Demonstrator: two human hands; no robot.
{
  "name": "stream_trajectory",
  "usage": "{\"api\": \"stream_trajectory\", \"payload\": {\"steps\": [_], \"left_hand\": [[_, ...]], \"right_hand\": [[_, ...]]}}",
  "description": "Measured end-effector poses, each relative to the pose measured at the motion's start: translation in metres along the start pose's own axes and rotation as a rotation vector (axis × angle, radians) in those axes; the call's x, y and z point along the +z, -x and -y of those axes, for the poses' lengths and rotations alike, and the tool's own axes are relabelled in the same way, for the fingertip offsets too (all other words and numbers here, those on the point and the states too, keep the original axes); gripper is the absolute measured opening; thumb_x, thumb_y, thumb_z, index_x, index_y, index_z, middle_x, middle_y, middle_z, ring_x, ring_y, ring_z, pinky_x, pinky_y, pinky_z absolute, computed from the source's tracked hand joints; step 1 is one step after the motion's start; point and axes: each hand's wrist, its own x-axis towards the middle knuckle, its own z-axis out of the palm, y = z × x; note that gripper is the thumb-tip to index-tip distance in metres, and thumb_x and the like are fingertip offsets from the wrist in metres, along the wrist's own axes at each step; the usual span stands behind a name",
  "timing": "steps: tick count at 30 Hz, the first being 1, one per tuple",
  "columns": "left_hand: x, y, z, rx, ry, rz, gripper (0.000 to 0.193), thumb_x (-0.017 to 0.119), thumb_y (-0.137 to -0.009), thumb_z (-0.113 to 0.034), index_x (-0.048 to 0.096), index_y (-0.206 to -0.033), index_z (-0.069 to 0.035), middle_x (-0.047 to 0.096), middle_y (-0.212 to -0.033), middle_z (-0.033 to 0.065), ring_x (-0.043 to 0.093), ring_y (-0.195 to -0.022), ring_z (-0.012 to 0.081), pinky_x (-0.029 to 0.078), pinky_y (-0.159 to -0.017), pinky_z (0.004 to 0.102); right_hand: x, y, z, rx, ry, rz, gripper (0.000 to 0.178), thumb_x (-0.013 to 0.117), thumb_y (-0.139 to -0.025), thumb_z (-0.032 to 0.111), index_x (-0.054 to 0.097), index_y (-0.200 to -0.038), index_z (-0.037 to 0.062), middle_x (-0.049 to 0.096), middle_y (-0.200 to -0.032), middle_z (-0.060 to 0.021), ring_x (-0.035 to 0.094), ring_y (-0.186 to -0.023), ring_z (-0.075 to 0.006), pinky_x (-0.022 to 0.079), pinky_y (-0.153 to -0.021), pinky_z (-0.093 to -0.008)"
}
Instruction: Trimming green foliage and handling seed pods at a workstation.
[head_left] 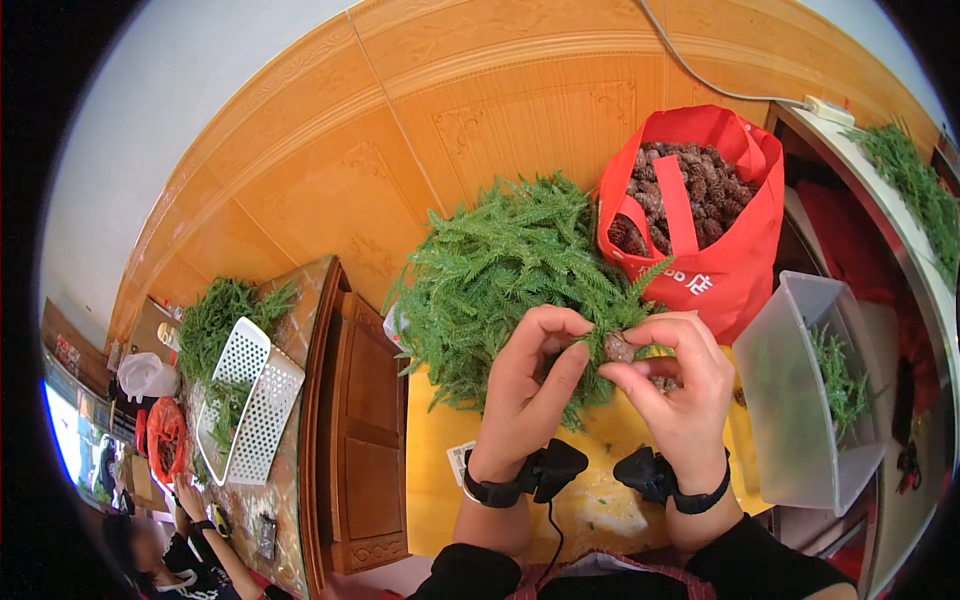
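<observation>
Yellow tabletop [430, 510]: left hand [528, 385] pinches one green sprig [598, 343], right hand [690, 378] one pinecone [619, 347].

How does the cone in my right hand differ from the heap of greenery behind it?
The cone is brown and small; the greenery heap is green, feathery and far larger. The right hand pinches the cone, whereas the greenery heap rests on the yellow table. Both look like conifer pieces.

Pine cone [618, 347] partly behind fingers [640, 385], sleeves [770, 562] cut off below
</observation>
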Motion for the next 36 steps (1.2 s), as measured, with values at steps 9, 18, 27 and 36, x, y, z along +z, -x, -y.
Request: {"api": "stream_trajectory", "payload": {"steps": [9,18,27,36], "left_hand": [[-0.003,-0.003,0.009,0.318,-0.167,0.017,0.024,0.059,-0.078,0.0,0.047,-0.098,-0.004,0.045,-0.101,0.0043,0.045,-0.083,0.0088,0.036,-0.074,0.0201],[0.0,-0.004,0.01,0.308,-0.17,-0.155,0.016,0.064,-0.074,0.004,0.058,-0.089,0.0,0.052,-0.101,0.0082,0.053,-0.082,0.0098,0.044,-0.07,0.0209],[-0.005,-0.001,0.004,0.167,-0.009,-0.119,0.014,0.061,-0.078,0.005,0.057,-0.091,0.003,0.055,-0.097,0.0083,0.055,-0.084,0.01,0.045,-0.073,0.0215],[0.002,0.002,0.008,0.099,-0.016,-0.134,0.012,0.057,-0.081,0.001,0.054,-0.093,-0.001,0.058,-0.091,0.0064,0.054,-0.062,0.0064,0.042,-0.047,0.0164]], "right_hand": [[0.0,-0.001,0.0,-0.021,-0.018,0.063,0.023,0.063,-0.069,-0.008,0.056,-0.09,-0.0006,0.055,-0.09,-0.0107,0.06,-0.073,-0.0178,0.053,-0.06,-0.0256],[-0.004,-0.001,0.0,0.023,-0.015,0.115,0.021,0.06,-0.068,-0.01,0.056,-0.088,-0.0033,0.055,-0.09,-0.0103,0.058,-0.076,-0.0141,0.051,-0.061,-0.023],[-0.002,-0.003,0.003,-0.039,0.049,0.063,0.019,0.067,-0.066,-0.005,0.06,-0.084,-0.0013,0.061,-0.085,-0.0105,0.06,-0.074,-0.0176,0.049,-0.062,-0.0254],[-0.004,-0.003,0.003,-0.035,0.055,0.026,0.018,0.067,-0.066,-0.005,0.062,-0.082,0.0,0.062,-0.083,-0.01,0.059,-0.074,-0.018,0.046,-0.061,-0.025]]}}
